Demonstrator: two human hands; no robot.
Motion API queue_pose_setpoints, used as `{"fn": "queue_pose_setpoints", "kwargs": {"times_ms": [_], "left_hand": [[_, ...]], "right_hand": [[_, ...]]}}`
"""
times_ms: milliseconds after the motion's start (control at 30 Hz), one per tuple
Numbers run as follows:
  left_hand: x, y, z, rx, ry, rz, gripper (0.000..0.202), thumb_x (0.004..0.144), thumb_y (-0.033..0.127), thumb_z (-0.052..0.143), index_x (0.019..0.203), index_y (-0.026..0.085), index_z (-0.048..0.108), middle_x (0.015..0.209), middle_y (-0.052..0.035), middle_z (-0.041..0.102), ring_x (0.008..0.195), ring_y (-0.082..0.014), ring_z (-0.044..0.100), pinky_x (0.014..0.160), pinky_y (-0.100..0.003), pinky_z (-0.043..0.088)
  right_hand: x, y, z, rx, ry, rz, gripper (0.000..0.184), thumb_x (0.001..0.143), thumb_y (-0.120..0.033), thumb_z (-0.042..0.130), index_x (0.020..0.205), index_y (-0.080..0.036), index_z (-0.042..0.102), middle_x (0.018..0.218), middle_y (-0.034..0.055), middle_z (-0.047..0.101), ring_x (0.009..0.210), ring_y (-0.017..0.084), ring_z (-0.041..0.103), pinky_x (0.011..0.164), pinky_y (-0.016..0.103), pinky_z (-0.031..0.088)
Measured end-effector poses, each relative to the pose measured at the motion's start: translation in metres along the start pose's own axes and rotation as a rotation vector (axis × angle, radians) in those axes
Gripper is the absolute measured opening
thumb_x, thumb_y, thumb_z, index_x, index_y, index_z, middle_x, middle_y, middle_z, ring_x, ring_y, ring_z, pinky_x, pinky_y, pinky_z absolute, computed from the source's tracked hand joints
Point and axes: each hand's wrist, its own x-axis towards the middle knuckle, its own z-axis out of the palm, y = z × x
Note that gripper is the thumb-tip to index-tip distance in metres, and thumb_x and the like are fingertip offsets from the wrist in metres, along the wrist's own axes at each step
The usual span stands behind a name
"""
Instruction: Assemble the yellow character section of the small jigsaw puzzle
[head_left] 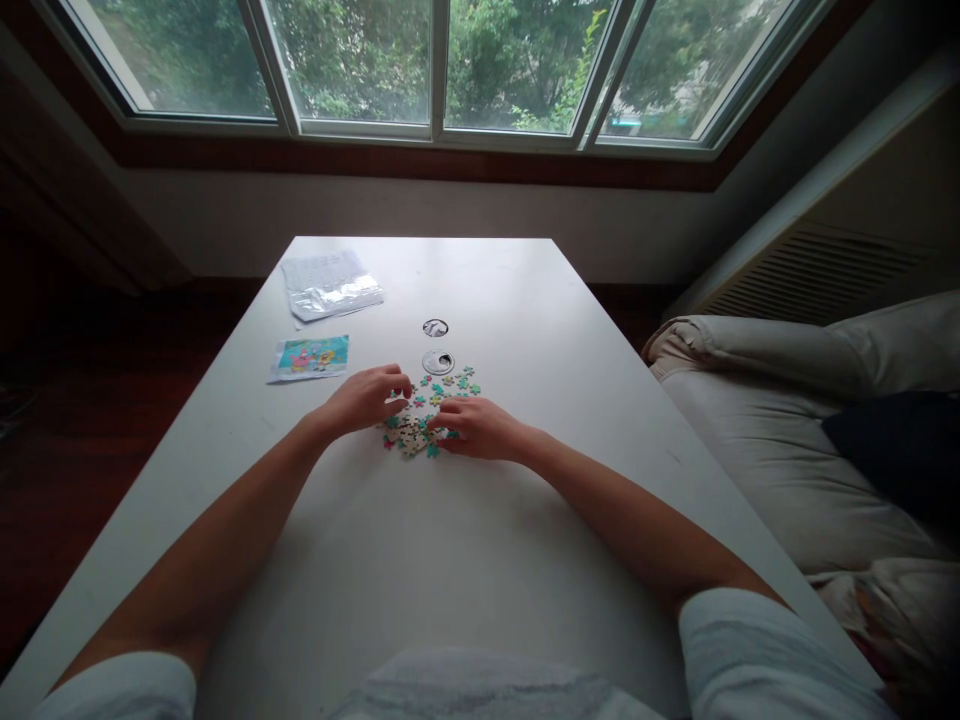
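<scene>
A loose pile of jigsaw puzzle pieces [412, 437] lies on the white table [450, 560], some pale side up, others green, yellow or pink. My left hand [366, 397] is at the pile's left edge, its fingers bent, with a gap between thumb and fingertips. From the right, my right hand [484, 428] reaches over the pieces, fingers slightly spread and touching the pile. I see no piece held in either hand, though the right fingertips partly cover some. Several pieces are scattered just beyond my hands.
A colourful cartoon picture sheet [310, 357] lies left of the pile, with a clear plastic bag [330, 285] behind it. Two round cable-hole fittings [438, 362] sit in the tabletop beyond the pieces. A pale sofa [757, 450] stands along the right side.
</scene>
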Motion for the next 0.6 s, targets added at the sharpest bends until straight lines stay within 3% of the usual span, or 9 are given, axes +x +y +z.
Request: {"fn": "queue_pose_setpoints", "kwargs": {"times_ms": [200,433,600], "left_hand": [[0.001,0.01,-0.002,-0.05,-0.175,0.125,0.019,0.089,0.041,0.063,0.094,0.024,0.07,0.094,-0.0016,0.067,0.077,-0.0154,0.061,0.067,-0.024,0.039],[0.002,0.012,-0.002,-0.007,-0.18,0.132,0.021,0.094,0.038,0.056,0.094,0.023,0.071,0.09,-0.0026,0.068,0.078,-0.016,0.062,0.067,-0.025,0.037],[0.005,0.015,0.008,0.077,-0.09,0.069,0.024,0.096,0.032,0.048,0.088,0.022,0.069,0.09,-0.0036,0.069,0.077,-0.0165,0.061,0.066,-0.026,0.037]], "right_hand": [[0.001,0.003,0.007,-0.03,0.052,-0.085,0.019,0.099,-0.031,0.051,0.106,-0.023,0.067,0.097,0.0068,0.064,0.088,0.018,0.058,0.077,0.028,0.039],[0.001,0.001,0.009,-0.046,0.08,-0.133,0.017,0.1,-0.03,0.051,0.1,-0.022,0.066,0.093,0.0066,0.064,0.086,0.018,0.057,0.077,0.029,0.04],[0.001,0.002,0.007,0.031,0.151,-0.076,0.016,0.099,-0.027,0.051,0.094,-0.022,0.066,0.089,0.0053,0.064,0.084,0.017,0.057,0.078,0.029,0.04]]}}
